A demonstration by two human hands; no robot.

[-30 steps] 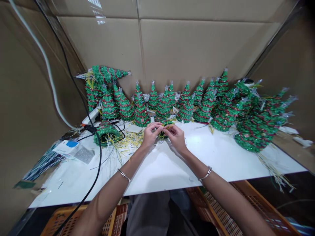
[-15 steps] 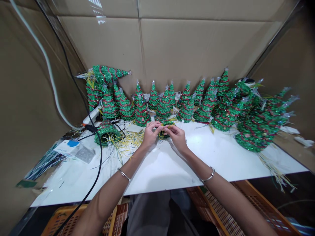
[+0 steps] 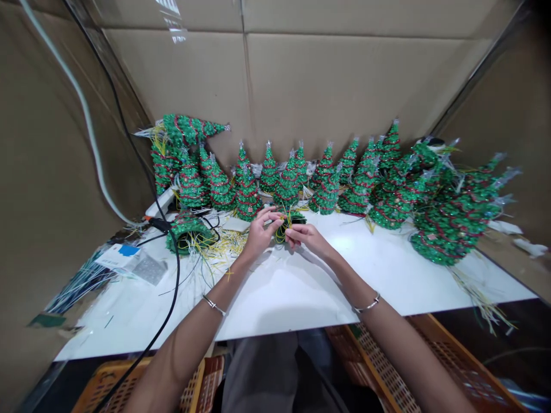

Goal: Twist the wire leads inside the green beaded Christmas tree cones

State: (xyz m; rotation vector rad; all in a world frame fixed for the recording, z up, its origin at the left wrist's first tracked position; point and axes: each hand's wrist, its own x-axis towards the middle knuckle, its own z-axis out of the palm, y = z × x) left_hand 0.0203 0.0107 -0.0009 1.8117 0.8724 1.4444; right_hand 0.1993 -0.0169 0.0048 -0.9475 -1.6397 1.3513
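1. Head view, far left of the table: bundle of thin wires, then a packet with a blue patch. Black cable runs down past both.
2. Left of centre: one tree lying tipped, hollow base toward the near side. Wire scraps strewn right of it.
3. Left hand: thumb and forefinger pinched at the yellow wires, other fingers lifted and spread. Half a second ago these fingers lay closer together.
4. Centre, between the hands: yellow wires rising from the open base of a second tree. More of that base and of the loose ends shows than before, the fingers having parted over it.
5. Right hand: dropped a little toward the near side, out of its fingertip-to-fingertip meeting with the left. Fingertips closed, apparently on the wires; exact strand too small to tell. My reading: hold being changed, handling of the wires unfinished.
6. Far side, behind the hands: row of standing trees, unchanged.
7. Right: crowded trees, with loose wires trailing over the near edge.
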